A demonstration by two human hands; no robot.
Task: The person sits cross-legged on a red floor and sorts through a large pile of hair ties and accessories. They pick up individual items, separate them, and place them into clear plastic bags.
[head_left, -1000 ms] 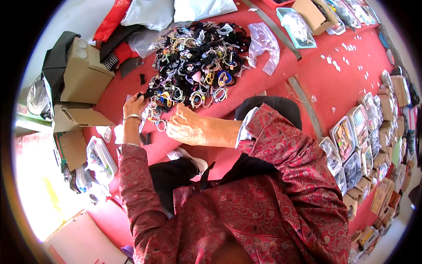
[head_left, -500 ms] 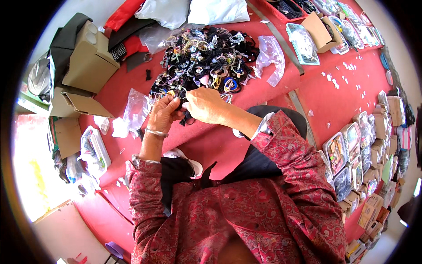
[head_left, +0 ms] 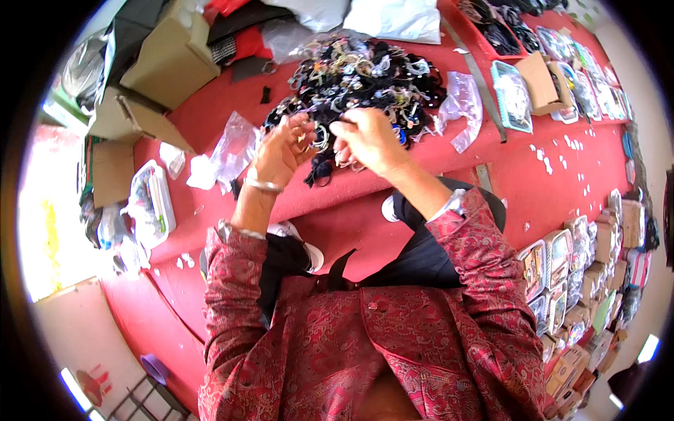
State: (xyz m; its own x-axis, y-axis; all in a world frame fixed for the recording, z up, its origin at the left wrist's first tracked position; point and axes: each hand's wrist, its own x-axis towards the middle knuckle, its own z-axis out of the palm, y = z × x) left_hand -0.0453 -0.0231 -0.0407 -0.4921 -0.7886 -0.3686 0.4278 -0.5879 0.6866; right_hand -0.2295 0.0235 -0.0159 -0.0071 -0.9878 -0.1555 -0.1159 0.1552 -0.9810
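A red floor covering [head_left: 583,186] spreads under everything. Along the right side run stacked boxes and tubs [head_left: 604,238], well apart from the hands. In the far middle lies a heap of hair ties [head_left: 365,84], mostly black with pale, yellow and blue loops among them. A tall cardboard box [head_left: 172,63] stands at the far left, and a white bag [head_left: 393,17] lies just beyond the heap. A clear bag [head_left: 463,112] lies against the heap's right side; a crumpled plastic bag [head_left: 235,147] sits to its left, close beside the left hand. A blue-green basket [head_left: 521,128] stands farther right.

Both hands are over the near edge of the heap, hiding part of it. The right hand [head_left: 368,137] has its fingers bent inward; whether it grips a tie cannot be told. The left hand [head_left: 281,151] is half curled with its palm turned inward, and its grasp is equally unclear. A black hair tie [head_left: 321,170] lies between the hands, slightly nearer the person, and a pale loop [head_left: 321,137] shows in the gap.
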